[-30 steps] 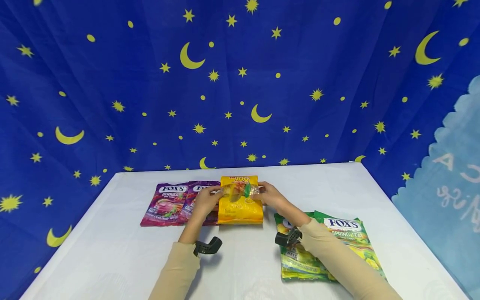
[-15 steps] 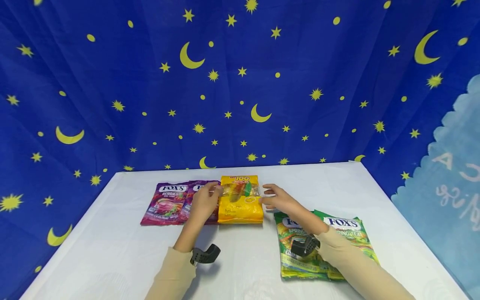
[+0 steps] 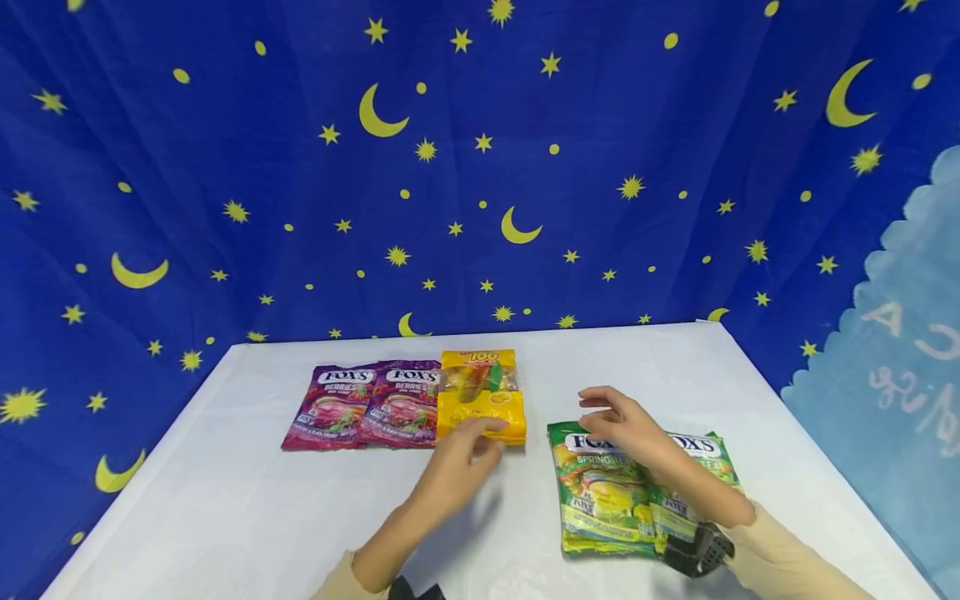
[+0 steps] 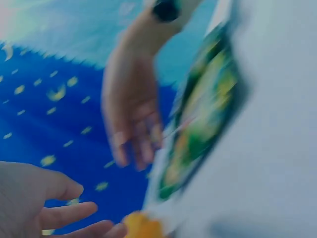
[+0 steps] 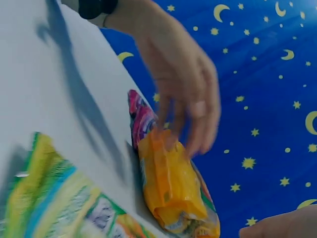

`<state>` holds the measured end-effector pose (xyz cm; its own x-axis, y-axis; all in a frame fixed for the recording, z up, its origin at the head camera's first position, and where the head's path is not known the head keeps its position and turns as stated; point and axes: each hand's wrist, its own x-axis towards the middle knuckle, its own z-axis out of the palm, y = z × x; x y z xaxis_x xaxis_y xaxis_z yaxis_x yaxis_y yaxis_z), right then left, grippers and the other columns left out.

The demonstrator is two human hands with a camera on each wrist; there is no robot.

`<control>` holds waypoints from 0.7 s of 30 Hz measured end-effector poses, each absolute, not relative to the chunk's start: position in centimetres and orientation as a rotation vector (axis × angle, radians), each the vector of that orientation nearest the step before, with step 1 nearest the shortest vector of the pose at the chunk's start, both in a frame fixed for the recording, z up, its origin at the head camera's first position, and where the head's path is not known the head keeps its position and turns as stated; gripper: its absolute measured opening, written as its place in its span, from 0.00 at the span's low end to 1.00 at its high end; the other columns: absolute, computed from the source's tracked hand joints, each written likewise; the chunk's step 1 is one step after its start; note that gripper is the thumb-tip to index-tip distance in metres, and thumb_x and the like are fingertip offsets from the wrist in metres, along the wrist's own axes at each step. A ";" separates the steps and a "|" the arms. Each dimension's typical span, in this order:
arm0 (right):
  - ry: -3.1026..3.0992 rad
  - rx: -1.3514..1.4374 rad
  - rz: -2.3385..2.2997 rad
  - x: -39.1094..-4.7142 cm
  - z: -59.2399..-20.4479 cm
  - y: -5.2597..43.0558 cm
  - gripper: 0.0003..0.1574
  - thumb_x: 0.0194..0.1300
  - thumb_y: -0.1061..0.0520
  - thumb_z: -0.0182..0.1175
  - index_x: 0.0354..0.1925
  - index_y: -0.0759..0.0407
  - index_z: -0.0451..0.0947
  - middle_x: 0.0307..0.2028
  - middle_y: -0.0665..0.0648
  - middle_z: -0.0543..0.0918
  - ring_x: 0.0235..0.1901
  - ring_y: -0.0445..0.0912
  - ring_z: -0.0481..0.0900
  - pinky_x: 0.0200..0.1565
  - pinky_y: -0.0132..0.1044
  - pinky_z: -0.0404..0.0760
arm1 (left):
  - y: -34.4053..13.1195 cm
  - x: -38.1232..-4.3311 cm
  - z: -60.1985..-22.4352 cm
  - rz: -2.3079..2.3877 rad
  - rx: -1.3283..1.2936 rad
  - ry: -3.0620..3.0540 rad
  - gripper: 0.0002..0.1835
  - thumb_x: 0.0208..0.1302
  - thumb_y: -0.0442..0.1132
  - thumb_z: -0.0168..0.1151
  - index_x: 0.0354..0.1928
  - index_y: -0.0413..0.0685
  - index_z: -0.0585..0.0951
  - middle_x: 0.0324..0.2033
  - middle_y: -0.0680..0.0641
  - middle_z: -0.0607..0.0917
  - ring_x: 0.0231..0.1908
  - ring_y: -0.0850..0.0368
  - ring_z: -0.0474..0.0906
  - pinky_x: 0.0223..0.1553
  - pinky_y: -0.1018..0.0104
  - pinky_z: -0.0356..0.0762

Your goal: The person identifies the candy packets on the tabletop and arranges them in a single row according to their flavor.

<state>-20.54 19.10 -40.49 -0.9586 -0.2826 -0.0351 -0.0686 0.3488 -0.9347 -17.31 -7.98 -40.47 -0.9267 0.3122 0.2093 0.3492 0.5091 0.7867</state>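
Observation:
My left hand (image 3: 459,468) hovers at the front edge of a yellow candy bag (image 3: 480,407) with a clear window, its fingers loosely bent around nothing. Over the top of two overlapping green Fox's Spring Tea candy bags (image 3: 600,496) is my right hand (image 3: 633,432), fingers spread and holding nothing. It covers part of the rear green bag (image 3: 678,518). Two purple Fox's Berries candy bags (image 3: 333,410) lie side by side, left of the yellow one. In the right wrist view the yellow bag (image 5: 173,186) looks thick and puffed, with my left hand (image 5: 181,74) above it.
All the bags lie on a white-covered table (image 3: 225,500). A blue curtain (image 3: 480,183) with stars and moons hangs along the back edge. At the right is a light blue panel (image 3: 892,367) with white lettering.
Both hands have let go of the yellow bag, which stays beside the purple bags. My left hand has drawn down toward me and right; my right hand has moved right, over the green bags.

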 end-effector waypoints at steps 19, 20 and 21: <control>2.607 -0.231 -1.324 -14.4 -40.2 23.3 0.33 0.66 0.58 0.61 0.62 0.73 0.62 0.49 0.68 0.77 0.46 0.58 0.80 0.34 0.38 0.83 | -3.0 -16.7 -44.5 -2.543 -0.326 -2.688 0.27 0.69 0.34 0.56 0.66 0.29 0.65 0.46 0.40 0.81 0.40 0.43 0.83 0.37 0.58 0.83; 2.641 -0.220 -1.275 -14.4 -40.2 23.3 0.33 0.65 0.57 0.62 0.61 0.73 0.63 0.49 0.67 0.78 0.46 0.58 0.81 0.34 0.39 0.83 | -2.9 -16.6 -44.5 -2.558 -0.321 -2.680 0.27 0.69 0.34 0.56 0.67 0.29 0.63 0.46 0.40 0.80 0.40 0.43 0.83 0.37 0.58 0.84; 2.663 -0.215 -1.236 -14.4 -40.3 23.4 0.34 0.65 0.56 0.62 0.61 0.73 0.64 0.48 0.67 0.78 0.46 0.59 0.80 0.34 0.40 0.83 | -2.8 -16.6 -44.5 -2.574 -0.311 -2.672 0.28 0.70 0.34 0.56 0.67 0.29 0.63 0.46 0.40 0.79 0.40 0.43 0.83 0.37 0.58 0.84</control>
